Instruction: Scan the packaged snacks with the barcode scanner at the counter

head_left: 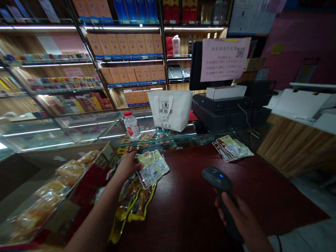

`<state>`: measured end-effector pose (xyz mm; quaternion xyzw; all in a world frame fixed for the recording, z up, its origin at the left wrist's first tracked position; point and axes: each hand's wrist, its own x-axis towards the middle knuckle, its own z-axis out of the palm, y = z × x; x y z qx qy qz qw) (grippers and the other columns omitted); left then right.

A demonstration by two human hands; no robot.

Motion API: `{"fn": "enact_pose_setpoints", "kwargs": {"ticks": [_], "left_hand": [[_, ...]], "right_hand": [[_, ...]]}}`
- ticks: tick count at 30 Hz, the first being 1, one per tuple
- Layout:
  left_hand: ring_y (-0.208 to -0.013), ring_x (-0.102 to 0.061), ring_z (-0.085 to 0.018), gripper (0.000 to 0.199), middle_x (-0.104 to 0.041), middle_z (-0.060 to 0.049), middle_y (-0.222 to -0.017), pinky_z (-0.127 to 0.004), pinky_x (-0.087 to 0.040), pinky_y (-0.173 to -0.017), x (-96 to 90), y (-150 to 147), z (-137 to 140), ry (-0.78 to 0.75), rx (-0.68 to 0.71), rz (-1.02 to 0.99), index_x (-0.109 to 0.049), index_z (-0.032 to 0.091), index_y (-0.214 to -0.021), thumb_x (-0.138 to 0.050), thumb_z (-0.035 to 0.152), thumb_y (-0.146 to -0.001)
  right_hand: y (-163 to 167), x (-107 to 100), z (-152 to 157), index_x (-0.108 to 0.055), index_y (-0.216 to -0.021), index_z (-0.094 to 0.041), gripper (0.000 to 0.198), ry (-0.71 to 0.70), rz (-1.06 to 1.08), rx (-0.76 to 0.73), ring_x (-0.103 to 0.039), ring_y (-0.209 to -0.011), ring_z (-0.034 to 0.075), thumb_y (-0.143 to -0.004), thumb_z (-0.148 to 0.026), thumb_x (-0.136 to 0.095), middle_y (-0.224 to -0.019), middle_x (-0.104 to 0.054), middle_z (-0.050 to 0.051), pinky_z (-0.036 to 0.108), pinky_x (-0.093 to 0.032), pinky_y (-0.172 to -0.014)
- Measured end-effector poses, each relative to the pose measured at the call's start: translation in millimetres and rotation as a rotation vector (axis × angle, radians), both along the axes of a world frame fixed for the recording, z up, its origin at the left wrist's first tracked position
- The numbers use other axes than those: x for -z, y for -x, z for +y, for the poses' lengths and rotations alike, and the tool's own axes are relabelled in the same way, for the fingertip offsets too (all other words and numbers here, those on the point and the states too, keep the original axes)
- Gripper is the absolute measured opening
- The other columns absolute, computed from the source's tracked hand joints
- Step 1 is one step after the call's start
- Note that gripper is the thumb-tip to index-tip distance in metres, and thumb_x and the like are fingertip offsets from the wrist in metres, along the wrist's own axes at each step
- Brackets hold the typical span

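Observation:
My right hand (pixel 233 210) is wrapped round the handle of a black barcode scanner (pixel 216 178), which shows a small blue light on its head. On the left, my left hand (pixel 129 165) pinches the edge of a flat green-and-white snack packet (pixel 149 173); the fingertips are partly hidden. Similar packets (pixel 160 161) overlap just beside it. Under and below these lie yellow-edged clear food packs (pixel 141 203) with brown contents. Another small pile of flat snack packets (pixel 233 147) rests on the dark red counter (pixel 183 199), beyond the scanner.
An open carton (pixel 86 182) of wrapped bread stands at the left. Behind the counter top are a red-capped bottle (pixel 132 126), a white paper bag (pixel 172 111) and a monitor (pixel 195 66) with a pink notice. Shelves of boxed goods line the back.

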<state>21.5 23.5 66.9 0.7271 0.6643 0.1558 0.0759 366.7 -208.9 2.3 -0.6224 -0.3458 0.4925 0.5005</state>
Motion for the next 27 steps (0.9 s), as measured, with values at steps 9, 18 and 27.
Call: {"fn": "enact_pose_setpoints", "kwargs": {"ticks": [9,18,27], "left_hand": [[-0.065,-0.062,-0.019,0.043,-0.064,-0.001,-0.072,-0.028,-0.048,-0.06,-12.7,-28.7,-52.5,0.175,0.154,-0.829,-0.054,0.018,-0.091,-0.072,0.048,-0.066],[-0.066,-0.064,-0.015,0.045,-0.069,-0.002,-0.08,-0.025,-0.053,-0.062,-2.6,-96.2,-107.3,0.468,0.296,-1.182,-0.058,0.018,-0.096,-0.082,0.04,-0.066],[-0.085,-0.071,-0.022,0.054,-0.073,-0.011,-0.099,-0.031,-0.058,-0.08,-1.2,-96.6,-118.3,0.775,0.2,-1.453,-0.069,0.016,-0.101,-0.091,0.03,-0.054]], "right_hand": [[10.2,0.2,2.6,-0.064,-0.087,-0.014,0.064,-0.081,0.054,0.016,-0.052,-0.052,0.013,-0.082,-0.077,-0.053,-0.06,-0.058,0.002,0.024,-0.04,-0.05],[46.7,-3.2,19.0,-0.062,-0.094,-0.014,0.051,-0.148,0.127,0.042,-0.051,-0.05,0.012,-0.066,-0.051,-0.083,-0.062,-0.061,-0.002,0.023,-0.04,-0.048],[52.5,-11.8,14.6,-0.065,-0.11,-0.016,0.066,-0.102,0.389,0.116,-0.066,-0.065,0.022,-0.057,-0.046,-0.09,-0.08,-0.073,0.004,0.027,-0.046,-0.055]]}}
